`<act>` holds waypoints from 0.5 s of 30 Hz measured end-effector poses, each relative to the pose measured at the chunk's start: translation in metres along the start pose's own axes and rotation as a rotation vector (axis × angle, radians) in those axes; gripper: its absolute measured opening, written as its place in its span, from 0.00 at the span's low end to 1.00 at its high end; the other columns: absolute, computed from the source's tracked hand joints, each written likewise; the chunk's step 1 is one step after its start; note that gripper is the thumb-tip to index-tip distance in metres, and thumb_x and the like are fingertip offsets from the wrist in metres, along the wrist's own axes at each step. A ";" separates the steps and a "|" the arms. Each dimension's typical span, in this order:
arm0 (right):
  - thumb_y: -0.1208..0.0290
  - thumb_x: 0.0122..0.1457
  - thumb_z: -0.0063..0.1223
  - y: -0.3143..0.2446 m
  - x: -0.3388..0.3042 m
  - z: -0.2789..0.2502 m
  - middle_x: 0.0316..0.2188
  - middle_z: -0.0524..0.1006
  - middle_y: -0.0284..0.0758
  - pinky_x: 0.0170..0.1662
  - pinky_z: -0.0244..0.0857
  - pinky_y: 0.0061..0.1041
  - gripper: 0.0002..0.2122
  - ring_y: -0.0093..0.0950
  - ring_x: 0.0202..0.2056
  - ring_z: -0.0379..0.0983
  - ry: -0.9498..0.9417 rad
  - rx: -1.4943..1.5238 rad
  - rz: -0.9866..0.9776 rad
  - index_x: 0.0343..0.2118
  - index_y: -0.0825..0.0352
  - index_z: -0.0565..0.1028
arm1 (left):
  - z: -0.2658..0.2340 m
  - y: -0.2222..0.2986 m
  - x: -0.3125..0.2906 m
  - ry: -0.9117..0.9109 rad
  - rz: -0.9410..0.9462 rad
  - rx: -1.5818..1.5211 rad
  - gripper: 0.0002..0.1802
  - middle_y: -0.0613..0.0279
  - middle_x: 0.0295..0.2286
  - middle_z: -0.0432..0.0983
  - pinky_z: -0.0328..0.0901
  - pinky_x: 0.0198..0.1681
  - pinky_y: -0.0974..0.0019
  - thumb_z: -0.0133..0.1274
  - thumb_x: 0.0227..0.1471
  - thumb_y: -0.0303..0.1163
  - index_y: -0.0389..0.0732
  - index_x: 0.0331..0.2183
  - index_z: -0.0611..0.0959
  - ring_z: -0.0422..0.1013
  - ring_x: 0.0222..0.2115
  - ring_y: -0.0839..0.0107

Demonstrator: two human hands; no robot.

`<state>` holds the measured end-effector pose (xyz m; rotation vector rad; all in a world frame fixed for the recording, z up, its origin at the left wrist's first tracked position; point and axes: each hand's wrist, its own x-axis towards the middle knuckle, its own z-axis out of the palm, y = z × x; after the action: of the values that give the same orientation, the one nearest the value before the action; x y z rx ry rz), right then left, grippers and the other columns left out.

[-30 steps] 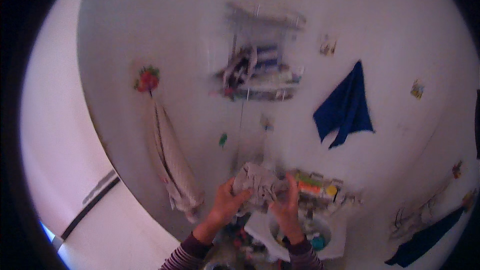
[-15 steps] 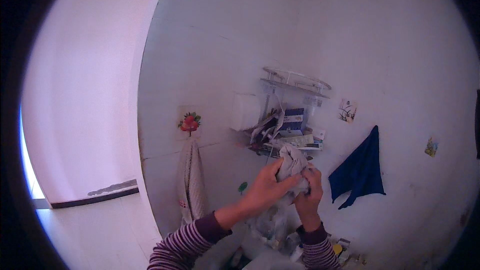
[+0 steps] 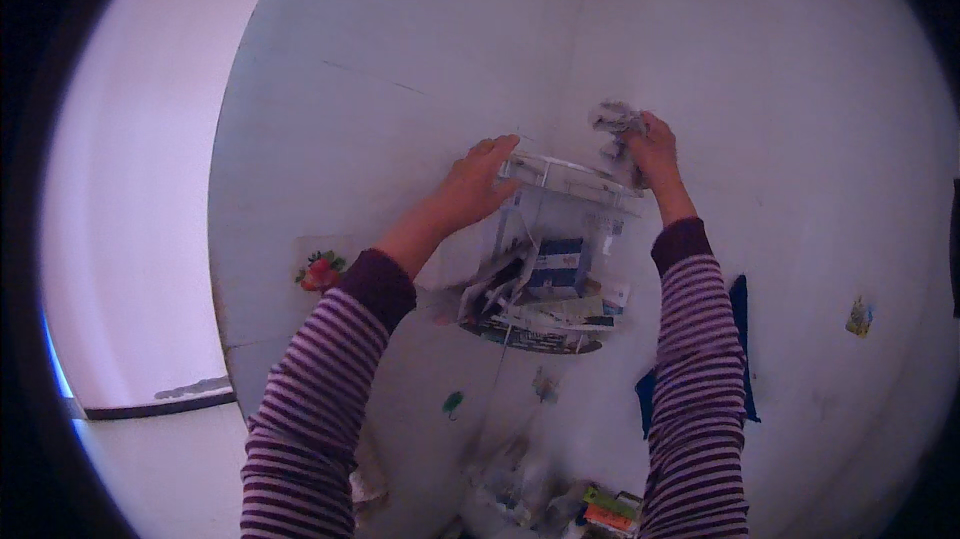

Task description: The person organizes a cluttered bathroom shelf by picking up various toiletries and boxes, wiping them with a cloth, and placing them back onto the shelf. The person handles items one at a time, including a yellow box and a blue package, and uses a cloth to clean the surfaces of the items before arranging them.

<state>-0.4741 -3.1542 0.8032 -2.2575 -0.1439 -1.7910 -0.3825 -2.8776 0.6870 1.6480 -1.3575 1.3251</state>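
Pale walls (image 3: 770,109) stand behind crumpled cloth (image 3: 617,118) jutting leftward from right-hand fingers (image 3: 649,132)

sleeves (image 3: 320,399): purple-and-pale stripes | cuffs (image 3: 683,244): plain dark purple | rag (image 3: 617,119): greyish, perhaps off-white, blurred | box (image 3: 558,264): blue, white band | hanging cloth (image 3: 646,402): dark blue | flower decal (image 3: 321,270): red, green

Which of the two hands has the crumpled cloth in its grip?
The right hand, by the right end of the upper shelf: it holds the grey cloth. The left hand, near that shelf's left end, is open, without cloth.
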 end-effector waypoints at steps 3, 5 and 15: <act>0.60 0.43 0.57 0.030 0.031 0.044 0.45 0.73 0.47 0.52 0.62 0.38 0.25 0.45 0.48 0.69 -0.061 -0.225 -0.029 0.46 0.68 0.73 | 0.000 -0.023 0.015 -0.074 0.009 0.105 0.33 0.45 0.54 0.62 0.53 0.58 0.55 0.55 0.50 0.34 0.38 0.56 0.64 0.57 0.56 0.51; 0.59 0.43 0.57 0.038 0.034 0.055 0.45 0.73 0.47 0.52 0.63 0.38 0.25 0.45 0.48 0.69 -0.266 -0.277 0.053 0.45 0.67 0.74 | 0.004 -0.033 0.017 -0.159 -0.043 0.150 0.33 0.46 0.54 0.62 0.53 0.58 0.53 0.56 0.49 0.35 0.40 0.55 0.65 0.57 0.57 0.51; 0.50 0.43 0.60 0.022 0.026 0.067 0.42 0.78 0.39 0.45 0.67 0.32 0.23 0.40 0.44 0.73 -0.643 -0.631 0.124 0.39 0.62 0.80 | 0.019 -0.047 0.025 -0.234 0.019 0.281 0.33 0.56 0.53 0.66 0.49 0.57 0.50 0.59 0.46 0.40 0.47 0.54 0.68 0.56 0.58 0.52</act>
<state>-0.3996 -3.1604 0.8116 -3.1252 0.5027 -1.0729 -0.3325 -2.8894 0.7111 2.0371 -1.3692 1.4204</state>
